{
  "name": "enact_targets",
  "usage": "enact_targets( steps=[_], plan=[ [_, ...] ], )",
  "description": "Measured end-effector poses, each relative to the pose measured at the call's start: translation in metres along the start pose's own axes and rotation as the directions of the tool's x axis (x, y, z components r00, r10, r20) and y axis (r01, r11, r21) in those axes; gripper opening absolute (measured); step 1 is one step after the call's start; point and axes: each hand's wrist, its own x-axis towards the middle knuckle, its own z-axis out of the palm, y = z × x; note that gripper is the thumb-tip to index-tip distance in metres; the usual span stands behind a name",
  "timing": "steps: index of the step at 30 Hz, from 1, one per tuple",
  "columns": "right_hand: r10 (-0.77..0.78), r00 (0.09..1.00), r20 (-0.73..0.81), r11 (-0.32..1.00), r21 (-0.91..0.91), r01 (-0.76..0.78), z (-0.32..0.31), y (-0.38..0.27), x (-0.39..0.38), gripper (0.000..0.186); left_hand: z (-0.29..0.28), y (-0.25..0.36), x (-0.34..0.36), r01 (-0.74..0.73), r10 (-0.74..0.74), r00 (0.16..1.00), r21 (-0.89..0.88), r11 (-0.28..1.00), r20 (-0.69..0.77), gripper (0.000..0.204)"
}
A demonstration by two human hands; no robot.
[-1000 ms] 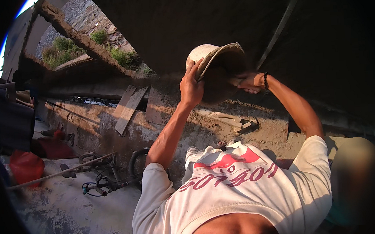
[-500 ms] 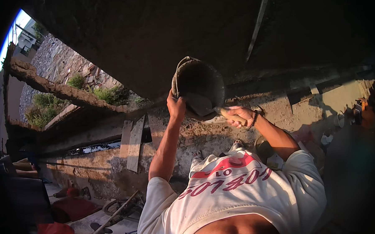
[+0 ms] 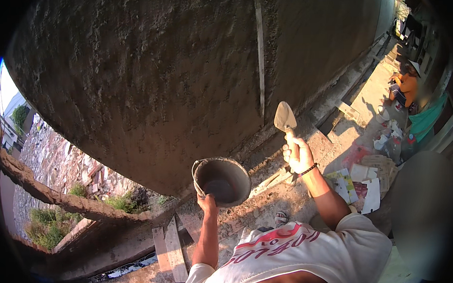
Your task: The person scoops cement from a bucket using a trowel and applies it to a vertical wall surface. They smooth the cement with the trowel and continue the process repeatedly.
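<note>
1. The trowel [image 3: 285, 116] is in front of the body, near the wall's bottom edge, with its blade up and its tip pointing away from the person. It seems to be clear of the wall, with its broad face turned to view.
2. The right hand [image 3: 300, 158] is closed round the trowel's handle, below the blade. This probably lets the wrist steer the blade. A dark bracelet [image 3: 308, 170] circles that wrist.
3. The bucket [image 3: 244, 183] is held left of the trowel and apart from it, below the wall's bottom edge in view. Its mouth faces up toward the wearer, which would keep the inside within easy reach of the blade. How much it contains is too shadowed to tell.
4. The left hand [image 3: 207, 202] grips the bucket's near left rim, likely to steady it away from the body; the fingers' full wrap is hidden.
5. Beyond both stands the dark, rough wall [image 3: 158, 94], with a pale upright strip [image 3: 260, 54] reaching nearly to its bottom edge.
6. Two boards [image 3: 175, 250] lie near the wall's lower left corner, by a dark gap.
7. Papers [image 3: 371, 196] lie on the ground beyond the right forearm; farther off, another person [image 3: 408, 88] in orange sits low.
</note>
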Motion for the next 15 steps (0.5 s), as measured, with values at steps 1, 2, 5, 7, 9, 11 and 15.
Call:
enact_targets(
  steps=[1, 2, 5, 7, 9, 11, 15],
  plan=[
    [-0.116, 0.993, -0.009, 0.993, 0.003, 0.116, 0.006, -0.014, 0.004, 0.023, -0.004, -0.004, -0.001, 0.013, -0.013, 1.0, 0.016, 1.0, -0.001, 0.054],
    [-0.231, 0.973, -0.025, 0.972, 0.039, 0.232, 0.01, -0.031, 0.008, 0.024, -0.003, -0.005, -0.004, 0.038, -0.038, 0.999, 0.028, 0.999, 0.004, 0.055],
    [-0.542, 0.84, -0.018, 0.838, 0.07, 0.541, 0.038, -0.08, 0.01, 0.023, -0.019, -0.014, -0.009, 0.085, -0.085, 0.996, -0.012, 0.996, 0.005, 0.061],
    [-0.733, 0.681, 0.004, 0.677, 0.111, 0.728, 0.062, -0.112, 0.008, 0.021, -0.031, -0.018, -0.013, 0.08, -0.078, 0.997, -0.073, 0.994, 0.024, 0.061],
    [-0.891, 0.447, -0.076, 0.45, -0.03, 0.892, 0.09, -0.141, 0.005, 0.035, -0.042, -0.012, -0.022, 0.074, -0.075, 0.997, -0.041, 0.996, -0.022, 0.061],
    [-0.955, 0.176, -0.237, 0.223, -0.187, 0.957, 0.132, -0.161, -0.001, 0.045, -0.054, -0.01, -0.028, 0.033, -0.034, 0.996, -0.014, 0.999, -0.084, 0.06],
    [-0.975, -0.144, -0.17, -0.102, -0.231, 0.968, 0.178, -0.191, 0.036, 0.062, -0.077, 0.016, -0.056, 0.04, -0.057, 0.974, -0.084, 0.996, -0.221, 0.061]
  ],
)
